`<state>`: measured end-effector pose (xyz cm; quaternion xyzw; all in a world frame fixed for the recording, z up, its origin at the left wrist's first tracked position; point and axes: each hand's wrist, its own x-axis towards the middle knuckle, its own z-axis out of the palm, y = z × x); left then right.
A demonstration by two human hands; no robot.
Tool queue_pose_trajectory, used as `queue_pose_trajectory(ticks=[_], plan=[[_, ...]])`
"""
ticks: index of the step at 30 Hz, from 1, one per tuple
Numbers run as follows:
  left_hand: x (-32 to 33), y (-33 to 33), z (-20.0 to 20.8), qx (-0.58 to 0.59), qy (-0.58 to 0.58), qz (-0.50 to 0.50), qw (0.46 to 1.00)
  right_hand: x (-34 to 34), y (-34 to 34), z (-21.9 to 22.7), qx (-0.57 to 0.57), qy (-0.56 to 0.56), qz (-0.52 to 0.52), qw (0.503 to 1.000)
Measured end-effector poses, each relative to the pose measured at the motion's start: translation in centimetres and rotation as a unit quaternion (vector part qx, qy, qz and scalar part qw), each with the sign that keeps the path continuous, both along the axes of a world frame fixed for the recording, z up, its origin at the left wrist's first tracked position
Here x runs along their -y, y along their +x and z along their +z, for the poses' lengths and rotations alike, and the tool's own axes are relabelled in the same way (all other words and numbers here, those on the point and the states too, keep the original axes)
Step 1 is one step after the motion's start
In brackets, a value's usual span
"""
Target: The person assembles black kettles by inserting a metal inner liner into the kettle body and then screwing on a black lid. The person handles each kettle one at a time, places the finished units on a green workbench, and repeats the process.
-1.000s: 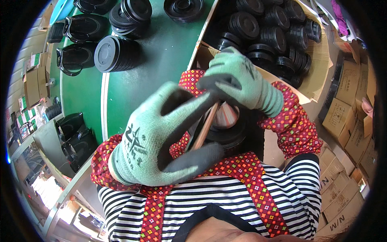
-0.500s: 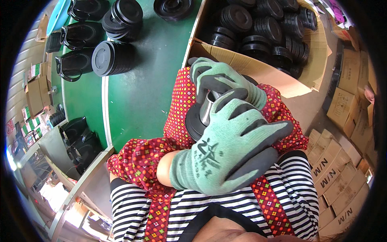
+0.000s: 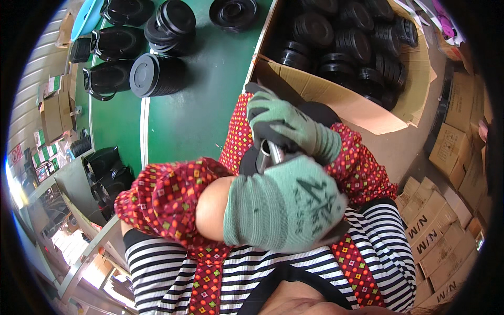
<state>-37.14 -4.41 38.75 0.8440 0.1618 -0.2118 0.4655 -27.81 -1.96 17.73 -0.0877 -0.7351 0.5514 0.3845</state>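
My left hand (image 3: 283, 205), in a green glove with dark palm coating, reaches across my lap from the left. Its back faces up, and its fingers are smeared or hidden on the far side. Just beyond it, my right hand (image 3: 289, 123), gloved alike, is closed round the upper end of a shiny metal tube (image 3: 263, 156). A second bright metal piece shows beside the tube, partly covered by the gloves. Under the tube lies a black round disc (image 3: 248, 164) on my lap, mostly hidden. Another dark round thing (image 3: 321, 113) shows behind my right wrist.
An open cardboard box (image 3: 320, 86) of stacked black discs stands ahead on the right. On the green table (image 3: 205, 100) are black disc stacks (image 3: 157, 76), glossy black housings (image 3: 113, 79) and a round black part (image 3: 233, 13). Cartons (image 3: 436, 231) lie on the right.
My left hand has turned and drawn back toward me, its fingers now out of sight. My right hand stays by the metal tube. The view has shifted slightly.
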Motion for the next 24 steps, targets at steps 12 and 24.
queue_pose_trajectory(ticks=[12,24], plan=[[-1.8,-8.3,-3.0,0.214,-0.13,0.195,0.948,-3.5,4.6,6.4,0.249,0.083,0.033,0.964],[2.0,-9.3,-4.1,-0.013,0.257,0.377,0.89,-0.9,2.7,8.4,0.369,0.154,-0.053,0.915]])
